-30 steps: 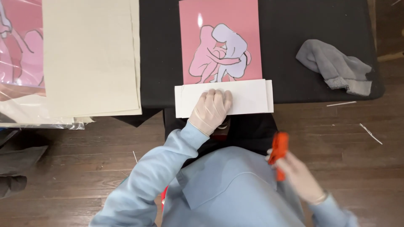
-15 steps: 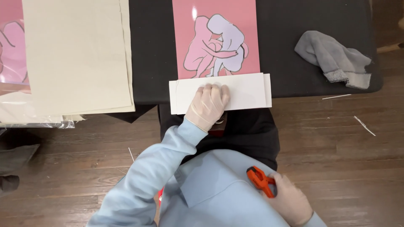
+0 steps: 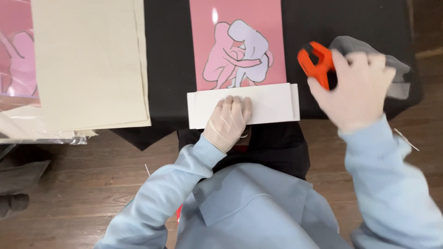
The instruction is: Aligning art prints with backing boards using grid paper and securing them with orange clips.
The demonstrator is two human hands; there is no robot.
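Observation:
My gloved left hand (image 3: 228, 121) lies flat on a stack of white card strips (image 3: 270, 104) at the near edge of the black table (image 3: 168, 69). The strips cover the lower edge of a pink print (image 3: 237, 44) showing two entwined figures. My gloved right hand (image 3: 355, 85) is raised to the right of the print and grips an orange spring clamp (image 3: 316, 62). The clamp is above the table, just right of the strips' end. This hand is blurred by motion.
Large cream sheets (image 3: 87, 64) lie on the table's left side over another pink print (image 3: 16, 60). A grey cloth (image 3: 397, 69) sits at the right behind my right hand. Wooden floor (image 3: 92, 184) lies below the table edge.
My right hand has come up from beside my lap to above the table's right side, carrying the orange clamp. My left hand has stayed pressed on the white strips.

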